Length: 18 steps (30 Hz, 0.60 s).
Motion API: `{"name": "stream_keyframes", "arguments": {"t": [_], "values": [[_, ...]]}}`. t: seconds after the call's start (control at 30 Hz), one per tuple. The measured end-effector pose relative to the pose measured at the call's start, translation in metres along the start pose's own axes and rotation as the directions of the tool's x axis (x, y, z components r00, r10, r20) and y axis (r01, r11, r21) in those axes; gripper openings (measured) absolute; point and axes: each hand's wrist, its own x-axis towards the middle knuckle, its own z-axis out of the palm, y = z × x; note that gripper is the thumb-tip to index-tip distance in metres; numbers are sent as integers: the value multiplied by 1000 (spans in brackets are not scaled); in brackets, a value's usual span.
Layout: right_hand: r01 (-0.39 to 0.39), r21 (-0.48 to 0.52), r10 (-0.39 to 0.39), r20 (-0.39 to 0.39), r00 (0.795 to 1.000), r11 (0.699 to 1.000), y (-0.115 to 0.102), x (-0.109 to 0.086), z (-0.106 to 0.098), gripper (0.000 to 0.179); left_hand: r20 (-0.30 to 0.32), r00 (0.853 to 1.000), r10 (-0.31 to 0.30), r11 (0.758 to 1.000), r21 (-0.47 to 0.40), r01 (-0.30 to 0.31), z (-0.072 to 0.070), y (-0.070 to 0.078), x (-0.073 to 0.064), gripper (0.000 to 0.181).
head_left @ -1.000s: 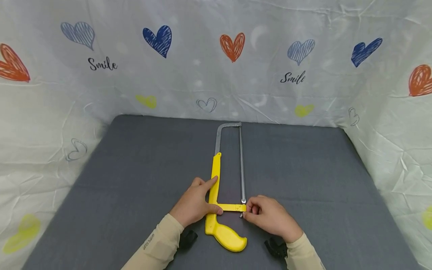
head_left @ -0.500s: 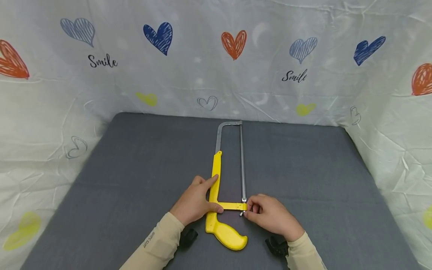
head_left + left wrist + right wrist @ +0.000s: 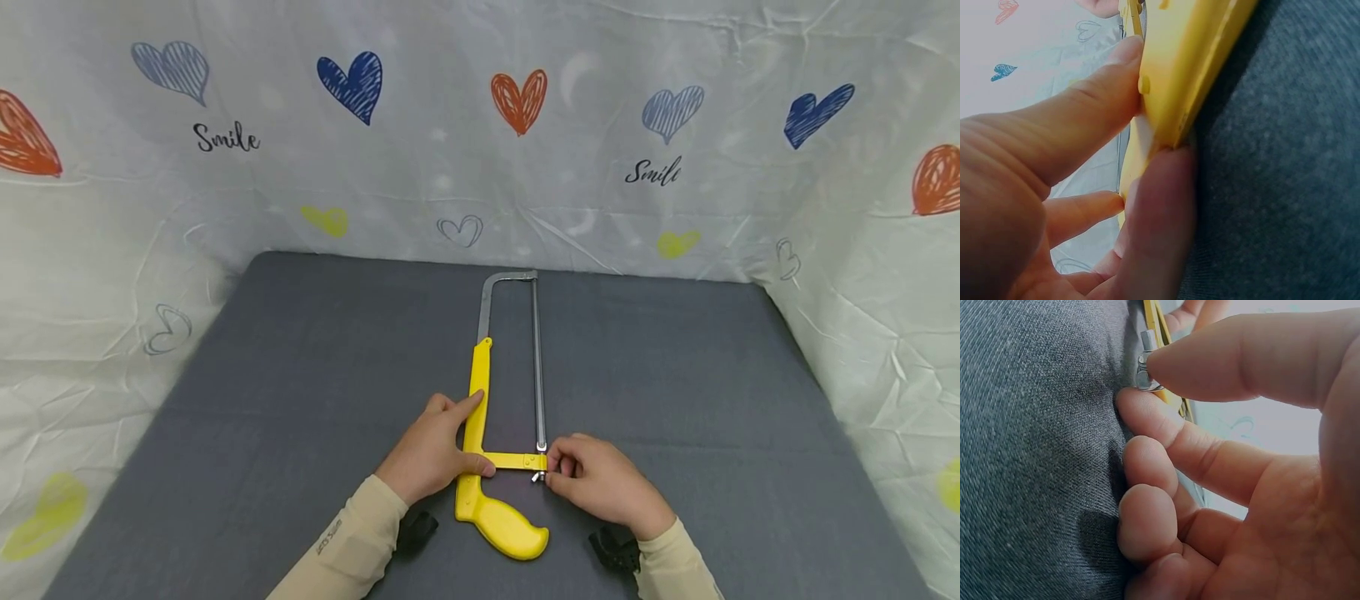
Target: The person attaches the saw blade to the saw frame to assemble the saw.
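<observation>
A hacksaw (image 3: 510, 527) with a yellow handle and a grey metal bow lies on the cloth, handle toward the person. Its blade (image 3: 537, 367) runs along the right side. My left hand (image 3: 427, 454) grips the yellow frame above the handle, thumb on top near the crossbar (image 3: 513, 461) and fingers along the outer edge, as the left wrist view also shows. At the crossbar's right end, my right hand (image 3: 603, 487) holds thumb and index finger around a small metal wing nut (image 3: 1143, 378). Its other fingers are curled beside the cloth.
Dark grey cloth (image 3: 337, 350) covers the table. A pale curtain (image 3: 420, 167) printed with hearts and "Smile" hangs behind and at both sides. Black straps (image 3: 615, 548) show at each wrist, below beige sleeves (image 3: 345, 533).
The wing nut has turned a little and its wings show at another angle. My right thumb has shifted slightly at it. The left hand and hacksaw stay in place.
</observation>
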Motion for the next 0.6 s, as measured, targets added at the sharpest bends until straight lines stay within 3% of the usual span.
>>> {"name": "stream_keyframes", "arguments": {"t": [0.6], "values": [[-1,-59,-1,-27,1000,998,-1,1,3,16,4,1000,9,1000,-3,-9,-1,0,-1,108]]}}
